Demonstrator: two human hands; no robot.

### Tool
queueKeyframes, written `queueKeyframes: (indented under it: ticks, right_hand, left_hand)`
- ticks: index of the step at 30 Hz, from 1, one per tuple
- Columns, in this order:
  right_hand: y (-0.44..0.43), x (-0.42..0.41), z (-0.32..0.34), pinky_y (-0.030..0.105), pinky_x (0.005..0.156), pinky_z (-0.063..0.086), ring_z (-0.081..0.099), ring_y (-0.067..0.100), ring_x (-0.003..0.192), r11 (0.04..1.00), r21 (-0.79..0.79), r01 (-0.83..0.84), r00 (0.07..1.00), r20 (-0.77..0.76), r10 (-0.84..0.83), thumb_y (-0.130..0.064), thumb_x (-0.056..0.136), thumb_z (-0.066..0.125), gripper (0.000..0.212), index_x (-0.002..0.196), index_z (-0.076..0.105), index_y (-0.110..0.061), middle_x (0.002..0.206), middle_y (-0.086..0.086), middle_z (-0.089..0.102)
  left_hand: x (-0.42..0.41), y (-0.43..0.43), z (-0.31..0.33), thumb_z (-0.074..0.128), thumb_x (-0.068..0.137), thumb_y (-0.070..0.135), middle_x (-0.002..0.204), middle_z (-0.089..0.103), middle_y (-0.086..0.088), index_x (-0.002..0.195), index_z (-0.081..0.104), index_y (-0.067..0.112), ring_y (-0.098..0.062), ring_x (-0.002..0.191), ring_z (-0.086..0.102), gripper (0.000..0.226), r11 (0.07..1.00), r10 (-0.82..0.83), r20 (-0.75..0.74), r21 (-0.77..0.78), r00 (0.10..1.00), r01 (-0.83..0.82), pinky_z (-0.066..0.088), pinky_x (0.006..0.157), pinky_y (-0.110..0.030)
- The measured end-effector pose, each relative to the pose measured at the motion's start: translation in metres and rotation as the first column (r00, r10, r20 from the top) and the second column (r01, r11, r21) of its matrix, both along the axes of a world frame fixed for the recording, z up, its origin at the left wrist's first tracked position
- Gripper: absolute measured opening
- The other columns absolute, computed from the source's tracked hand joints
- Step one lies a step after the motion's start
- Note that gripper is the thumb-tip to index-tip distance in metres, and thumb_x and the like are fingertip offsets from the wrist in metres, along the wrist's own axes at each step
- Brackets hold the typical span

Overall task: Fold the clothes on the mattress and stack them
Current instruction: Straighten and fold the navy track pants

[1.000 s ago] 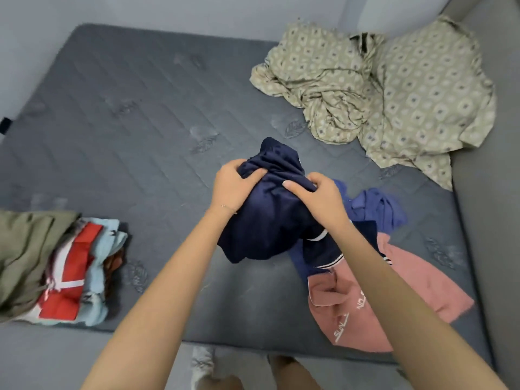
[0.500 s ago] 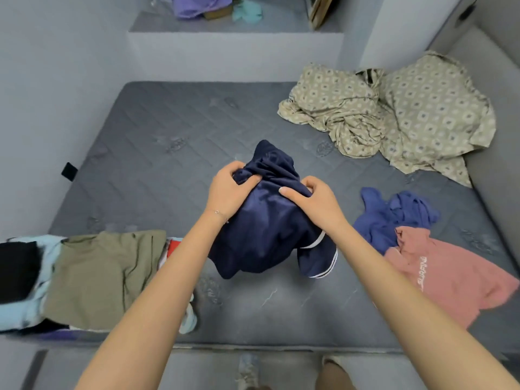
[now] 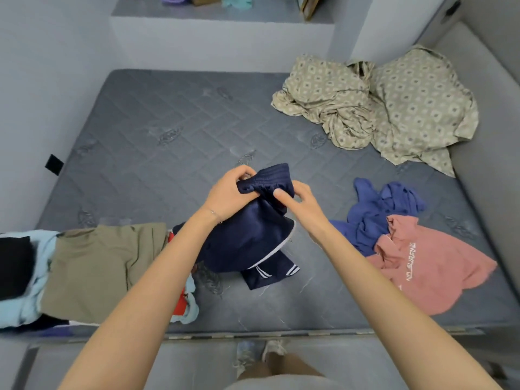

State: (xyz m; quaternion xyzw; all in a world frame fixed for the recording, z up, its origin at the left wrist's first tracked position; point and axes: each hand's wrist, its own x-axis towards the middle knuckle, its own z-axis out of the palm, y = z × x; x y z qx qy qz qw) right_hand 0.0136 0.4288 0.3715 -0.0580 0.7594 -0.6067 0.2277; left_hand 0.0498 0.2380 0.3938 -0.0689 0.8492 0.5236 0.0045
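Navy shorts (image 3: 247, 243) with white side stripes hang above the grey mattress (image 3: 146, 142), their lower hem touching it. My left hand (image 3: 228, 192) grips the bunched elastic waistband at its left end. My right hand (image 3: 302, 199) pinches the same waistband at its right end. At the front left lies a stack of folded clothes with an olive garment (image 3: 95, 266) on top. A crumpled blue garment (image 3: 380, 212) and a pink shirt (image 3: 433, 266) with white lettering lie unfolded to the right.
A rumpled beige patterned sheet (image 3: 374, 105) fills the mattress's far right corner. Walls close in on the left and right. A raised ledge (image 3: 219, 12) behind the mattress carries small items. My feet stand on the floor at the mattress's front edge.
Both hands have shifted up to the shorts' waistband and lifted the garment, letting it hang longer. My view has moved left, so the folded stack shows more.
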Motion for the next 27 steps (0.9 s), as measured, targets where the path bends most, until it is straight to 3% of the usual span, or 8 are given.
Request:
queueKeyframes:
  ticks: [5,9,12,16,19,22,25,27]
  right_hand:
    - [-0.001,-0.013,0.01,0.019,0.067,0.047,0.06,0.004,0.07,0.992,0.021,0.123,0.992,-0.003,-0.123,-0.035,0.092,0.066,0.024,0.089,0.068,-0.012,0.076,-0.007,0.065]
    - [0.01,-0.027,0.03,0.028,0.07,0.045,0.057,0.01,0.074,0.998,0.038,0.048,0.988,-0.149,-0.042,-0.029,0.092,0.067,0.026,0.092,0.068,-0.003,0.08,0.002,0.064]
    - [0.013,-0.038,0.049,0.025,0.066,0.042,0.053,0.008,0.072,0.999,0.02,-0.047,0.975,-0.218,0.05,-0.028,0.093,0.065,0.031,0.091,0.064,0.002,0.077,0.002,0.059]
    - [0.017,-0.047,0.062,0.026,0.064,0.037,0.048,0.01,0.071,0.992,0.057,-0.109,0.958,-0.259,0.12,-0.029,0.095,0.062,0.04,0.089,0.056,0.01,0.077,0.005,0.051]
    - [0.021,-0.051,0.071,0.027,0.07,0.043,0.055,0.009,0.075,0.998,-0.003,-0.06,0.974,-0.217,0.058,-0.03,0.095,0.062,0.027,0.085,0.064,-0.005,0.08,0.0,0.059]
    - [0.021,-0.055,0.081,0.028,0.071,0.044,0.057,0.009,0.075,0.999,-0.035,-0.033,0.977,-0.212,0.025,-0.03,0.095,0.062,0.02,0.079,0.064,-0.018,0.078,-0.004,0.061]
    - [0.022,-0.058,0.088,0.028,0.067,0.04,0.052,0.009,0.07,0.999,0.009,0.045,0.961,-0.273,-0.041,-0.032,0.094,0.064,0.028,0.076,0.06,-0.011,0.074,-0.001,0.056]
    - [0.023,-0.061,0.093,0.029,0.064,0.038,0.05,0.011,0.069,0.992,0.018,0.127,0.943,-0.312,-0.115,-0.033,0.094,0.064,0.036,0.077,0.058,-0.002,0.073,0.002,0.054]
  left_hand:
    - [0.002,0.018,-0.008,0.078,0.076,0.028,0.108,0.052,0.001,0.101,0.046,0.03,-0.013,0.095,0.054,0.041,0.983,-0.086,0.018,-0.159,0.996,0.088,0.048,0.086,-0.036]
    - [0.003,0.016,-0.01,0.084,0.072,0.033,0.123,0.044,0.001,0.122,0.034,0.028,-0.01,0.109,0.053,0.071,0.982,-0.187,0.153,0.035,0.97,0.184,0.046,0.093,-0.025]
    - [0.004,0.005,-0.015,0.076,0.083,0.029,0.12,0.06,0.008,0.127,0.046,0.025,-0.004,0.106,0.061,0.054,0.959,-0.281,0.241,0.1,0.929,0.265,0.049,0.093,-0.024]
    - [0.002,-0.012,-0.03,0.065,0.089,0.005,0.111,0.068,-0.007,0.113,0.061,0.016,-0.02,0.1,0.063,0.027,0.973,-0.225,0.267,0.011,0.937,0.231,0.051,0.093,-0.036]
    - [0.006,-0.026,-0.041,0.061,0.092,0.008,0.103,0.064,-0.017,0.109,0.058,0.005,-0.029,0.094,0.061,0.017,0.975,-0.17,0.299,-0.089,0.939,0.205,0.047,0.09,-0.045]
    - [0.012,-0.029,-0.044,0.054,0.098,0.012,0.083,0.053,-0.004,0.092,0.052,0.014,-0.017,0.077,0.048,0.006,0.991,-0.102,0.236,-0.055,0.967,0.118,0.043,0.074,-0.037]
    - [0.011,-0.034,-0.034,0.05,0.099,0.013,0.079,0.049,0.006,0.087,0.048,0.021,-0.015,0.077,0.045,0.014,0.993,-0.002,0.118,-0.121,0.993,0.016,0.037,0.066,-0.022]
    - [0.004,-0.041,-0.015,0.052,0.098,0.013,0.083,0.054,0.001,0.091,0.052,0.015,-0.018,0.079,0.047,0.008,0.979,0.036,0.021,-0.202,0.999,-0.031,0.034,0.067,-0.024]
